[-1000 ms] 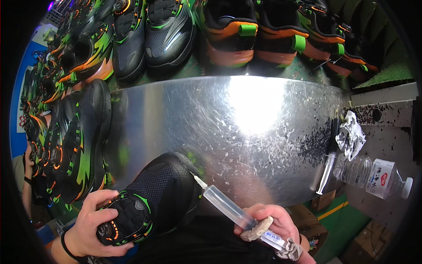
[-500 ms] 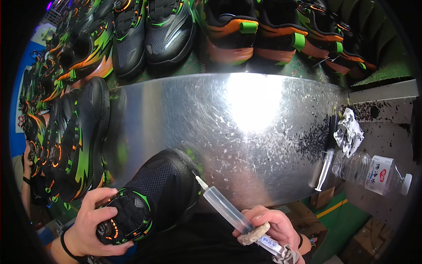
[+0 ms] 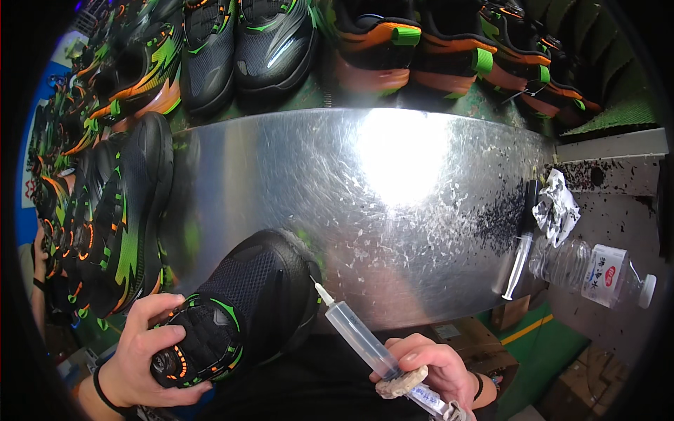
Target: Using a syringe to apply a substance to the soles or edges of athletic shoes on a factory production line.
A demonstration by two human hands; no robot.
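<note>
A black sneaker (image 3: 270,295) with green and orange trim lies tilted over the near edge of the metal worktop, toe pointing away. My left hand (image 3: 144,351) grips it by the lacing area, fingers wrapped around the upper. In my right hand (image 3: 435,365) is a large clear syringe (image 3: 358,337), held around its barrel near a pale wrapped flange, with the plunger end toward my wrist. Its needle tip meets, or nearly meets, the sneaker's sole edge at the toe; exact contact is too small to tell.
Shiny metal worktop (image 3: 295,175) has dark flecks toward the right. There lie a second syringe (image 3: 521,245), crumpled white paper (image 3: 557,207) and a clear plastic bottle (image 3: 597,272) on its side. Rows of similar sneakers (image 3: 274,56) line the back and left. Another person's arm (image 3: 40,281) shows far left.
The view has shifted slightly. Both hands keep their holds, and the needle stays by the sneaker's toe edge. The right hand and syringe sit almost as before.
</note>
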